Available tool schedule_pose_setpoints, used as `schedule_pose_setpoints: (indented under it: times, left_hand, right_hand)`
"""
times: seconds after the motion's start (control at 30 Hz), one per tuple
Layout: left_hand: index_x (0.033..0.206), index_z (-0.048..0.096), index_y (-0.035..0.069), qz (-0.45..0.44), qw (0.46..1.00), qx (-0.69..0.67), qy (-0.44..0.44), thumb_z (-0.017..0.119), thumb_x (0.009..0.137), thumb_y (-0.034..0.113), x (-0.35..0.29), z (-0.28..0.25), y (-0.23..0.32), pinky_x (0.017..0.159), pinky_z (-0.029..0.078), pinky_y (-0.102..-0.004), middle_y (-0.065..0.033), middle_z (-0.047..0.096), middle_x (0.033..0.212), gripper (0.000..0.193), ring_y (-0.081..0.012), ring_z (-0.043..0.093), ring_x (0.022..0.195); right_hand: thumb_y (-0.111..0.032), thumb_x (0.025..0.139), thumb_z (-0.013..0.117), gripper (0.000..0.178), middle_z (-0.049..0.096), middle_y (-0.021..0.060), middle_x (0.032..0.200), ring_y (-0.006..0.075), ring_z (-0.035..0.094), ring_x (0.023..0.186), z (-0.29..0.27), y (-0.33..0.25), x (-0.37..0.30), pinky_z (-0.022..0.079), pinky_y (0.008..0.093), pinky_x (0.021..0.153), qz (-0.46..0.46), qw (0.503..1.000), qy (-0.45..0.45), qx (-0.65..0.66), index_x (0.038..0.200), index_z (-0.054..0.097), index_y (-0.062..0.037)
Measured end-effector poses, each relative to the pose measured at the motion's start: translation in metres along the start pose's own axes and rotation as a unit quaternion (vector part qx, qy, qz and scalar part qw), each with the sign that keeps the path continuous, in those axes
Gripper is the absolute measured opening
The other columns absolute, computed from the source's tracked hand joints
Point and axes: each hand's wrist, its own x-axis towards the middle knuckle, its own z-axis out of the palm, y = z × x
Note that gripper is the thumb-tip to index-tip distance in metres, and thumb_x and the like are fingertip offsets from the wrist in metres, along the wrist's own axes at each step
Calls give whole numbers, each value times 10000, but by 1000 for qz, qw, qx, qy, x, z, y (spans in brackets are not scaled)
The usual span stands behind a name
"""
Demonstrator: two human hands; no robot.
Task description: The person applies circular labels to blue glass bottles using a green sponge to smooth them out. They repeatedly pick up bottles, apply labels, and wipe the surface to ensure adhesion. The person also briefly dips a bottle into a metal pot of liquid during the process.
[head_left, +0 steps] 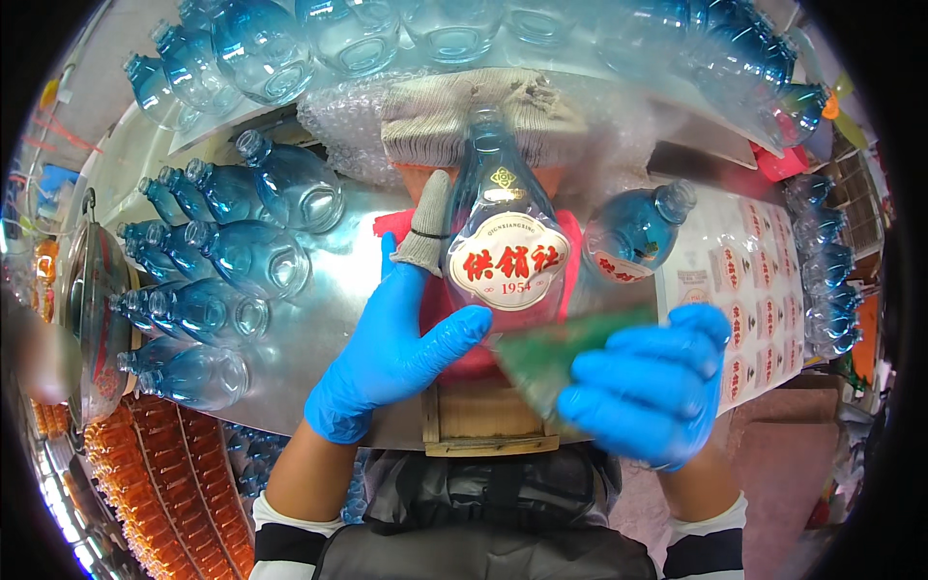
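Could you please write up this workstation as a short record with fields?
Left hand: blue-gloved, knit finger cover on one finger, open beside the bottle; contact unclear
Right hand: blue-gloved, gripping a flat green piece, blurred
Centre: blue glass-like bottle, label facing up, neck pointing away from the person
Under bottle: red cloth
Left side: rows of unlabelled blue bottles
Right side: labelled blue bottle, label sheet

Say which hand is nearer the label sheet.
Right. The right hand is by the lower-left edge of the label sheet; the left hand is farther left, at the centre bottle's left side.
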Motion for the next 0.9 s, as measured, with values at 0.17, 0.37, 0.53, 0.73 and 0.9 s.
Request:
schedule_pose_setpoints:
  times: [0.17,0.37,0.53,0.73,0.9]
  left_hand:
    - [1435,76,0,-28,997,-72,-14,590,820,227,2,2,2,1102,37,-359,-164,187,1478,833,-231,160,1360]
    - [1436,39,-3,-105,986,-131,-6,545,835,167,-5,1,7,1098,97,-334,-144,122,1494,804,-199,139,1357]
    - [1434,0,-4,-126,986,-105,13,527,839,182,-12,9,8,1097,106,-329,-136,66,1503,816,-192,107,1363]
    - [1427,-21,-13,-129,988,-86,2,492,860,211,-18,10,-2,1103,32,-326,-152,-12,1509,797,-226,12,1385]
    - [1432,60,9,-144,969,-199,17,355,951,279,-22,8,-22,1074,179,-313,-129,179,1450,626,-206,203,1308]
  right_hand:
    - [-179,690,699,219,639,-75,1058,126,582,927,9,25,-30,370,338,890,1,999,-42,2,880,637,-267]
    - [-175,667,743,258,652,-59,981,142,568,825,8,20,-37,384,348,841,100,991,-7,87,908,657,-209]
    - [-74,671,755,333,608,61,867,188,531,707,32,-12,-19,423,312,664,290,931,100,199,986,648,-60]
    - [-3,697,711,291,575,93,929,165,549,809,43,-11,-38,437,255,710,375,888,245,105,968,616,-48]
    - [-136,667,636,270,575,-14,997,131,505,870,15,-28,-2,351,375,890,-28,993,-32,-110,916,678,-234]
